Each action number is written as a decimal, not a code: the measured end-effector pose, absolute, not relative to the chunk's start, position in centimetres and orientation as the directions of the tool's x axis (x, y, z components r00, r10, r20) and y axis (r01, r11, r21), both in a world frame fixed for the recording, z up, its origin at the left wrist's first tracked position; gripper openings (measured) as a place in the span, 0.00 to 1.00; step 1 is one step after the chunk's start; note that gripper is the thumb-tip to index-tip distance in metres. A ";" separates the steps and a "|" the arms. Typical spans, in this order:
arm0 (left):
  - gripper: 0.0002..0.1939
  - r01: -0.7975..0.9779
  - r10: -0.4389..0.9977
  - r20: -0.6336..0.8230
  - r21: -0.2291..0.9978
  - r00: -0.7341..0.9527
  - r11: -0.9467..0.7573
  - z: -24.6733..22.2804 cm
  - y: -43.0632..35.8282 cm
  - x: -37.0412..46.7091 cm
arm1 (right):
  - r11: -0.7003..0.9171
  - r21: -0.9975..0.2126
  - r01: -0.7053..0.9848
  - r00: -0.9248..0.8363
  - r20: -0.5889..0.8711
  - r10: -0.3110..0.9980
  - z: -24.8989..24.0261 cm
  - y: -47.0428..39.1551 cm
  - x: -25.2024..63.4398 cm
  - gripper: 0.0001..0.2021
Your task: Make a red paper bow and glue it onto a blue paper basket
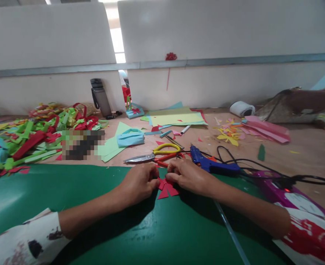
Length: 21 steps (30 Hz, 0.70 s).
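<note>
A red paper flower [166,189] with pointed, separate petals lies between my hands over the green mat [101,232]. My left hand [141,180] pinches its left side, thumb and fingers together. From the right, my right hand [188,176] grips the upper right part with bent fingers. The upper petals are partly hidden by my fingers. Just beyond my hands lie scissors with a yellow and an orange handle loop [166,149]. A blue glue gun [214,163] rests beside my right hand, its black cord trailing right. A clear glue stick [231,232] lies below my right forearm.
Green and red paper strips [38,134] are heaped at the left. A folded light-blue paper piece [130,137], coloured sheets [176,117] and a bottle [103,97] stand or lie farther back. At the right are a purple power strip [295,195], yellow paper flowers [228,136] and a bag [289,105].
</note>
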<state>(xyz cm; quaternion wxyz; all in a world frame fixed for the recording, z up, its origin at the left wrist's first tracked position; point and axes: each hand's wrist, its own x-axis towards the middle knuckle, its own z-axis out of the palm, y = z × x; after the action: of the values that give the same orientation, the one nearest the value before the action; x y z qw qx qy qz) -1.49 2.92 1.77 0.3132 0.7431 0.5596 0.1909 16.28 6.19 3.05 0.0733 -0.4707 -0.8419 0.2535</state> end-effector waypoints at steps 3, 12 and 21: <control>0.01 0.717 0.950 -0.056 0.670 0.307 -0.192 1.4 2.7 -1.5 | 0.404 -0.547 0.733 -0.560 -0.147 0.816 2.8 6.4 16.1 0.06; 0.01 0.719 0.950 -0.004 0.654 0.312 -0.233 1.4 2.2 -1.6 | 0.393 -0.596 0.701 -0.593 -0.181 0.785 3.3 5.7 17.1 0.03; 0.04 0.649 0.957 0.020 0.732 0.288 -0.210 1.3 1.8 -1.1 | 0.357 -0.671 0.649 -0.607 -0.175 0.775 2.7 5.5 17.7 0.04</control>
<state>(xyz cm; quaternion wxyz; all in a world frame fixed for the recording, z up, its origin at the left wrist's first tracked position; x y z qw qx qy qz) -1.12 1.76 1.34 0.3146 0.7382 0.5439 0.2455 17.66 5.53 2.73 0.0864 -0.4348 -0.8191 0.3640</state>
